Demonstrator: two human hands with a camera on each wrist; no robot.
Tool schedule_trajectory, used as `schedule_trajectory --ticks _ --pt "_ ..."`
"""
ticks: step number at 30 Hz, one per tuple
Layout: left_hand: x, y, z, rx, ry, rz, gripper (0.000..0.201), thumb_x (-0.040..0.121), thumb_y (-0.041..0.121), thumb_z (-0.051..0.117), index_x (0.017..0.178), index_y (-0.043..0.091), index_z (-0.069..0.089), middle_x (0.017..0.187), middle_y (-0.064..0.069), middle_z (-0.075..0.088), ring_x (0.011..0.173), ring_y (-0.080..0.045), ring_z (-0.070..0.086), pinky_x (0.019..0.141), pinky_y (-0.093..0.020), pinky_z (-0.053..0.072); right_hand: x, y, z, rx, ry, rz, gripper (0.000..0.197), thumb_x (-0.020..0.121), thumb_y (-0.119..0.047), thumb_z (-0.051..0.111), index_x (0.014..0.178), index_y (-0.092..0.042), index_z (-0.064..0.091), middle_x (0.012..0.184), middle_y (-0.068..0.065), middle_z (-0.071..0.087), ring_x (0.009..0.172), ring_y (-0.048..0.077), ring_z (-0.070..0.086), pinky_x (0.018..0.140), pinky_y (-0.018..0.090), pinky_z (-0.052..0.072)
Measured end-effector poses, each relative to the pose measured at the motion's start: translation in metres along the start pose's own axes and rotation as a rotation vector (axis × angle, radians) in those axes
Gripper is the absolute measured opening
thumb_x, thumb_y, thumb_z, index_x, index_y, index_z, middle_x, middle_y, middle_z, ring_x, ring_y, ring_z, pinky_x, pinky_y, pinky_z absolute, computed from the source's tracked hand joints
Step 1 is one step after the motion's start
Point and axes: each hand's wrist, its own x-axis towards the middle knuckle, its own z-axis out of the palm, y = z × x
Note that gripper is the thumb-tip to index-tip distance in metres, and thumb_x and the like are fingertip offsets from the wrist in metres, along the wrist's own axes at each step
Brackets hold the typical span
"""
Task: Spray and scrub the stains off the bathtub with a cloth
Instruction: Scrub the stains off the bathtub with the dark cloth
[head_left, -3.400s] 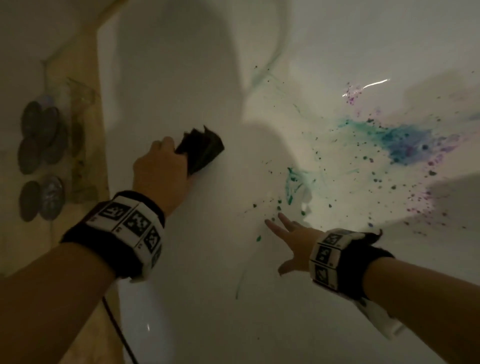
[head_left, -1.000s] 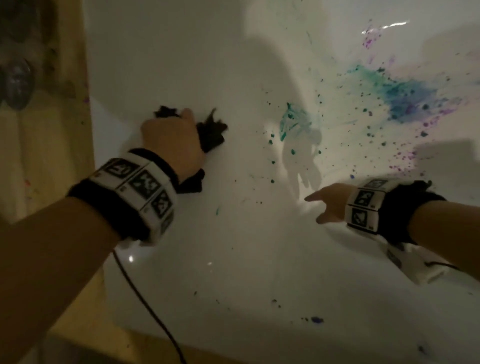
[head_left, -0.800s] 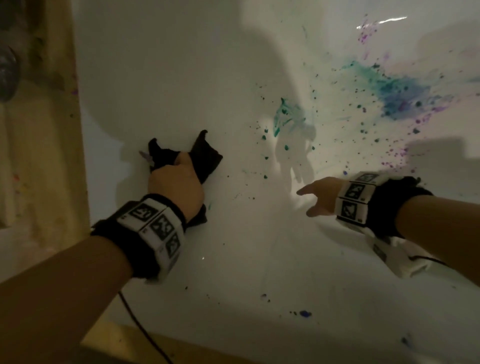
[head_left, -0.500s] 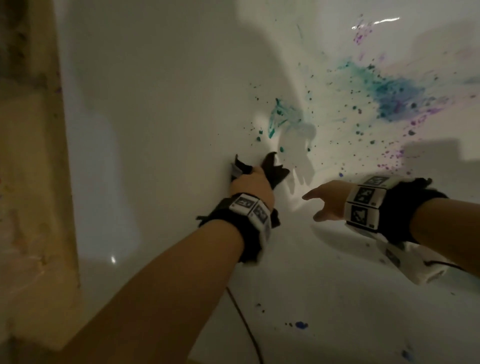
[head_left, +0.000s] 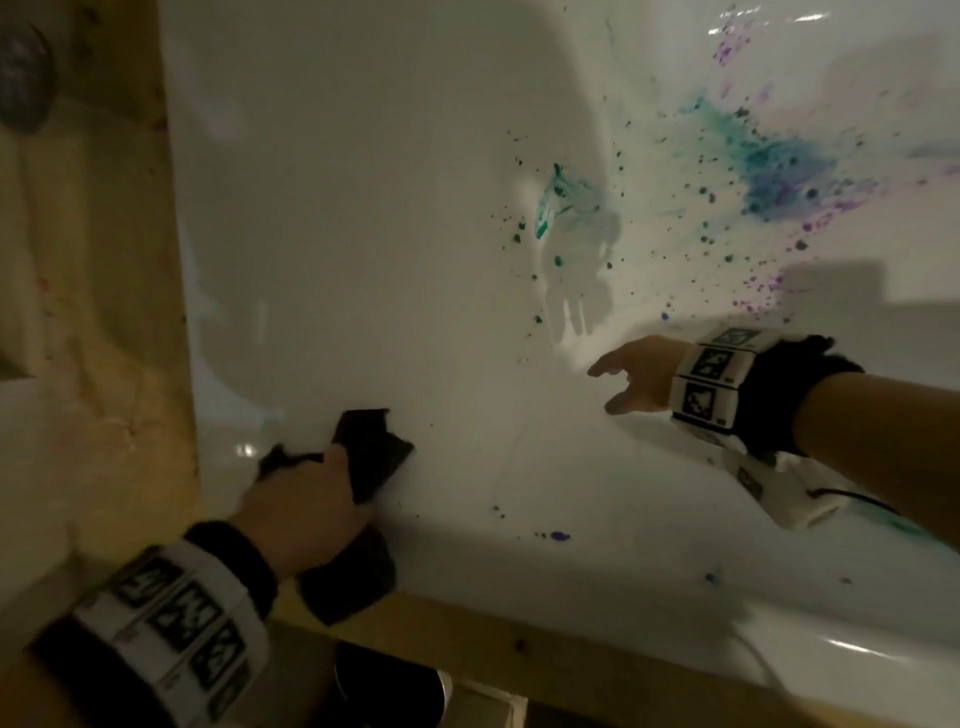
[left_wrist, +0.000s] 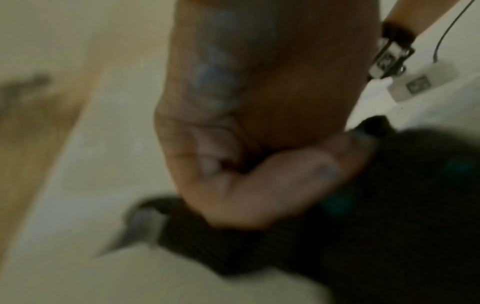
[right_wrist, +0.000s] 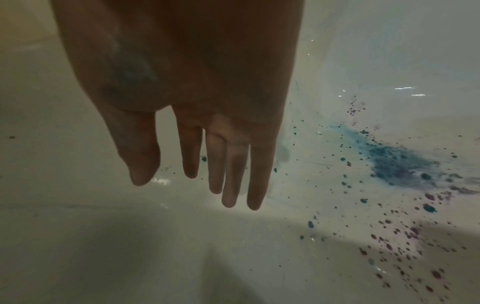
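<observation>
Your left hand (head_left: 306, 506) grips the dark cloth (head_left: 371, 454) at seven o'clock, right hand (head_left: 636, 374) loose-fingered and empty; blue-purple stains (head_left: 779, 176) at one o'clock remain unscrubbed.

- The head view looks down from above both wrists into the white bathtub (head_left: 363, 208).
- The left wrist view sits close against the left hand (left_wrist: 259, 133), blurred, facing along its fingers.
- The right wrist view looks along the right hand (right_wrist: 207, 102); it shares the blue stain (right_wrist: 397, 162) with the head view.
</observation>
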Motion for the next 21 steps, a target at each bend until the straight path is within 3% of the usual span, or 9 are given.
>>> schedule_trajectory --ticks 3,5,8,11,13,15,16,18,21 --pt "0.0 0.018 0.025 -0.048 -0.011 -0.032 0.03 0.098 0.031 0.036 0.12 0.011 0.032 0.072 0.005 0.044 0.057 -0.008 0.042 0.048 -0.023 0.033 0.0 -0.002 0.006 -0.005 -0.013 -0.009 0.055 0.09 -0.033 0.057 0.14 -0.022 0.037 0.14 0.001 0.045 0.128 0.018 0.041 0.106 0.028 0.028" --pt "0.001 0.03 0.022 -0.049 0.009 -0.026 0.012 0.098 0.026 0.036 0.103 0.015 0.036 0.07 0.006 0.041 0.054 -0.006 0.038 0.042 -0.021 0.027 0.002 0.0 0.007 -0.014 -0.015 -0.001 0.055 0.09 -0.033 0.056 0.14 -0.022 0.037 0.14 0.001 0.044 0.129 0.019 0.04 0.106 0.028 0.027" --pt "0.001 0.043 0.013 -0.005 0.034 -0.012 0.023 0.098 0.022 0.037 0.077 0.018 0.03 0.067 0.005 0.037 0.053 -0.007 0.035 0.042 -0.021 0.025 0.006 -0.002 0.006 -0.001 0.003 0.01 0.054 0.089 -0.031 0.057 0.139 -0.021 0.039 0.137 0.001 0.047 0.129 0.019 0.039 0.106 0.027 0.027" --pt "0.007 0.059 0.005 0.006 0.001 0.047 0.016 0.097 0.023 0.038 0.091 0.01 0.046 0.076 0.0 0.047 0.058 -0.01 0.04 0.051 -0.022 0.033 0.007 -0.006 0.005 0.019 0.024 0.009 0.053 0.09 -0.03 0.057 0.138 -0.02 0.04 0.137 0.001 0.047 0.128 0.018 0.04 0.105 0.025 0.027" --pt "0.011 0.08 -0.003 -0.05 -0.091 0.145 0.023 0.095 0.025 0.041 0.104 0.008 0.054 0.095 -0.007 0.06 0.075 -0.018 0.053 0.066 -0.026 0.041 0.005 -0.009 0.002 0.012 0.032 -0.001 0.052 0.09 -0.029 0.057 0.138 -0.02 0.04 0.138 0.0 0.047 0.128 0.018 0.041 0.105 0.025 0.026" --pt "0.013 0.108 -0.007 -0.2 -0.217 0.224 0.031 0.093 0.029 0.045 0.114 0.008 0.054 0.114 -0.011 0.06 0.095 -0.025 0.058 0.076 -0.027 0.044 0.0 -0.007 -0.003 0.011 0.039 0.0 0.051 0.091 -0.029 0.056 0.138 -0.02 0.04 0.138 -0.001 0.046 0.127 0.017 0.042 0.105 0.024 0.027" --pt "0.011 0.122 -0.009 -0.296 -0.285 0.245 0.035 0.092 0.03 0.047 0.118 0.008 0.053 0.118 -0.013 0.058 0.098 -0.026 0.057 0.075 -0.026 0.044 -0.004 -0.004 -0.006 0.011 0.047 0.007 0.051 0.091 -0.029 0.056 0.138 -0.02 0.04 0.138 -0.001 0.047 0.127 0.017 0.043 0.105 0.024 0.027" --pt "0.007 0.14 -0.016 -0.457 -0.383 0.252 0.037 0.092 0.03 0.048 0.12 0.006 0.052 0.119 -0.015 0.058 0.088 -0.024 0.056 0.058 -0.023 0.043 -0.014 0.006 -0.013 0.007 0.068 0.031 0.05 0.091 -0.029 0.056 0.137 -0.021 0.041 0.137 -0.002 0.048 0.126 0.016 0.043 0.106 0.025 0.027" --pt "0.003 0.122 -0.039 -0.42 -0.249 0.246 0.031 0.094 0.034 0.045 0.106 0.008 0.057 0.105 -0.016 0.061 0.067 -0.019 0.05 0.046 -0.019 0.033 -0.034 0.028 -0.024 -0.014 0.091 0.068 0.049 0.091 -0.028 0.056 0.137 -0.022 0.042 0.135 -0.002 0.05 0.125 0.017 0.045 0.108 0.03 0.027"
